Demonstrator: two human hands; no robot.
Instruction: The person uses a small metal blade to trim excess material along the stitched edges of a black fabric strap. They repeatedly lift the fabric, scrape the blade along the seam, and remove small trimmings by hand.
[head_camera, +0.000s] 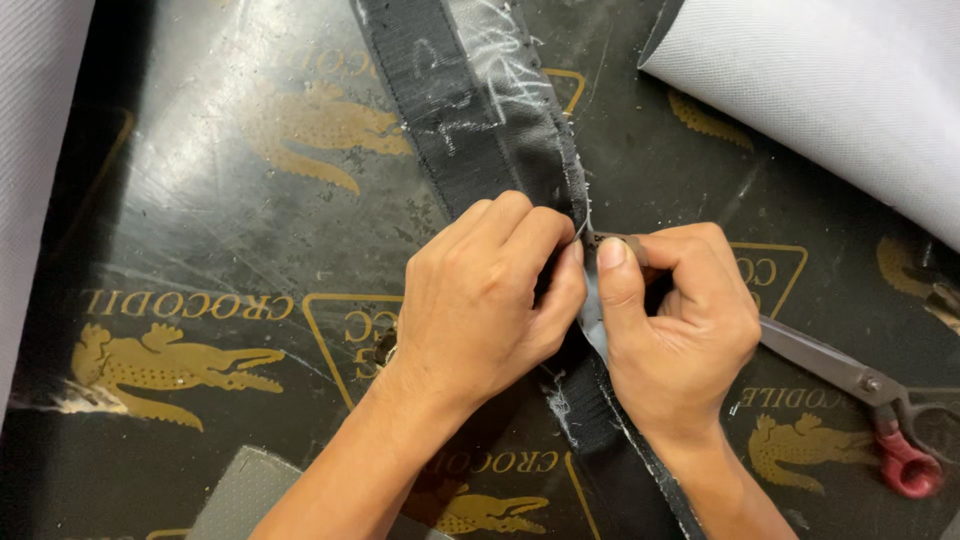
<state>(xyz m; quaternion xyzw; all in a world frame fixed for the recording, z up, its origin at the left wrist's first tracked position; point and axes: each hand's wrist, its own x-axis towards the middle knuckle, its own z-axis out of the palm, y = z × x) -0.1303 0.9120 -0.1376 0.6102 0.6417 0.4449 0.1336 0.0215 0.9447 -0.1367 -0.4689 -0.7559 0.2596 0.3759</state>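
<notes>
A long black fabric strip (470, 90) with white chalk marks runs from the top centre down to the bottom right. My left hand (480, 295) pinches the strip's right edge with curled fingers. My right hand (675, 325) faces it, thumb up, gripping a small brownish tool (618, 241) against that same edge. A thin pale layer (592, 320) shows between the two hands. What the tool's tip does is hidden by my fingers.
Scissors (850, 375) with red handles lie to the right, partly under my right hand. Grey-white fabric (830, 80) covers the top right corner. A grey piece (250, 490) sits at the bottom left. The work surface (200, 200) is glossy black with gold crocodile prints.
</notes>
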